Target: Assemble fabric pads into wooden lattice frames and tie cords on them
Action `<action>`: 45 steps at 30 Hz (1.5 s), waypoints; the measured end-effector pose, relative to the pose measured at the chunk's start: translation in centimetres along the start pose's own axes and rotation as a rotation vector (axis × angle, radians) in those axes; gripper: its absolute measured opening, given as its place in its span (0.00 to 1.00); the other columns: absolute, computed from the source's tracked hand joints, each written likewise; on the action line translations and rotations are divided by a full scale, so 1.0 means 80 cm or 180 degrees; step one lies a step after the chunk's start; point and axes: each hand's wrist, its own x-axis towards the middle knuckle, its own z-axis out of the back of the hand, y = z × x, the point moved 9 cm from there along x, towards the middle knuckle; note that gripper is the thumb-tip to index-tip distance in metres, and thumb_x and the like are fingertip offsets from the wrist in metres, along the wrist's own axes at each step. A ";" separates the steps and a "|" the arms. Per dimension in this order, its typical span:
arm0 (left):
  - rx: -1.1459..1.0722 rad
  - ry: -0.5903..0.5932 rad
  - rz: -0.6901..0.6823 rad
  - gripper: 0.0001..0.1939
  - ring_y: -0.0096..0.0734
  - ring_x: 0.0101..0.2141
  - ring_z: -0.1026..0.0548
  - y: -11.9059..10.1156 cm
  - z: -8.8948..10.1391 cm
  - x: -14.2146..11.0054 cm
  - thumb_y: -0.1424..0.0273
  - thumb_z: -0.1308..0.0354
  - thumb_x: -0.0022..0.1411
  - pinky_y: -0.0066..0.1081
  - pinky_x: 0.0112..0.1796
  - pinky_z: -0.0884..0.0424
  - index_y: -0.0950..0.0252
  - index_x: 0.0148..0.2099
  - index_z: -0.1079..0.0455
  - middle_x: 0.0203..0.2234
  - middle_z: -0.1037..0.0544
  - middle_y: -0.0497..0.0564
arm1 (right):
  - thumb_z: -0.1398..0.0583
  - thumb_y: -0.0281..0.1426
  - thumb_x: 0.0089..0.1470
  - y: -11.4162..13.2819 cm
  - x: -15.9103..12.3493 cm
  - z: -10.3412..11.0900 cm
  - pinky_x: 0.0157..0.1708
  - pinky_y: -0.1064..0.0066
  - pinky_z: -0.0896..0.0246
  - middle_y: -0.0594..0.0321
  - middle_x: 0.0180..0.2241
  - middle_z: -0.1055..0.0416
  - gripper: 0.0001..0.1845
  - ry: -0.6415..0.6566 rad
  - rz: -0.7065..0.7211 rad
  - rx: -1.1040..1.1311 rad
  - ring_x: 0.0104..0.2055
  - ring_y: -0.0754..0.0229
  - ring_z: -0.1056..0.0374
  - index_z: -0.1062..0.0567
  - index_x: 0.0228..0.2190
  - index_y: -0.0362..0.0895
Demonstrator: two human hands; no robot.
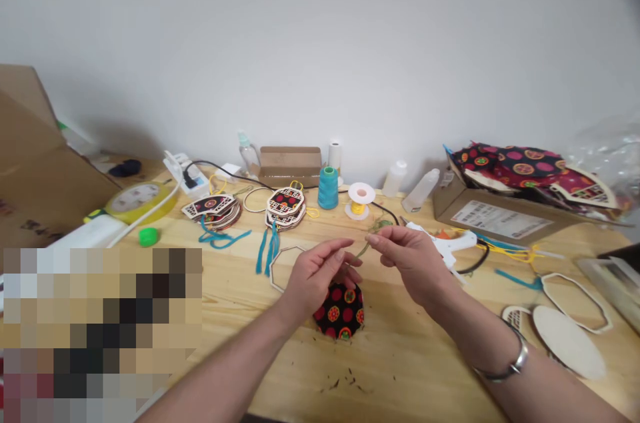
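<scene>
Above a table stands my left hand point(320, 273), its fingers loosely curled and apart, over a black fabric piece point(340, 316) with red and orange flower shapes. My right hand point(407, 256) pinches a thin greenish cord point(364, 249) between thumb and index finger. That cord slants down to the left hand's fingertips; whether they touch it is hard to see. A thin octagonal wooden frame point(273, 269) lies left of the left hand, partly covered by it. Behind the right hand rests a white glue gun point(453, 244).
Finished patterned ornaments point(285, 204) with blue tassels lie at the back. Near them stand a blue thread cone point(328, 189), a yellow cord spool point(361, 199) and plastic bottles point(421, 191). A carton of fabric pieces point(493, 216) is at right; wooden ovals point(567, 341) lie nearby.
</scene>
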 end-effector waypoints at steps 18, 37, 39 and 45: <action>0.1511 -0.0627 -0.0548 0.22 0.37 0.43 0.27 -0.052 0.030 -0.006 0.65 0.46 0.61 0.35 0.43 0.33 0.62 0.56 0.35 0.45 0.24 0.56 | 0.34 0.33 0.46 0.073 -0.105 -0.009 0.34 0.69 0.35 0.62 0.29 0.25 0.02 0.1135 0.0734 0.0219 0.33 0.60 0.31 0.21 0.25 0.48; 0.4082 0.0363 -0.0118 0.47 0.52 0.55 0.46 0.004 0.026 -0.083 0.66 0.37 0.49 0.46 0.53 0.50 0.68 0.66 0.54 0.57 0.37 0.62 | 0.31 0.33 0.41 -0.045 -0.185 -0.044 0.28 0.74 0.41 0.62 0.25 0.25 0.06 0.1397 -0.0024 0.1079 0.28 0.65 0.32 0.21 0.23 0.44; 0.4066 0.0325 -0.0120 0.45 0.51 0.54 0.45 0.005 0.028 -0.082 0.67 0.37 0.50 0.46 0.53 0.49 0.67 0.66 0.54 0.58 0.36 0.60 | 0.31 0.32 0.41 -0.048 -0.183 -0.047 0.28 0.74 0.41 0.63 0.25 0.25 0.05 0.1386 -0.0065 0.1127 0.28 0.65 0.32 0.21 0.22 0.44; 0.3991 0.0171 -0.0204 0.41 0.48 0.52 0.41 0.003 0.026 -0.078 0.68 0.39 0.53 0.45 0.51 0.48 0.64 0.65 0.53 0.56 0.33 0.56 | 0.31 0.29 0.41 -0.051 -0.176 -0.052 0.29 0.75 0.41 0.63 0.24 0.26 0.03 0.1398 -0.0039 0.1329 0.28 0.67 0.33 0.21 0.23 0.43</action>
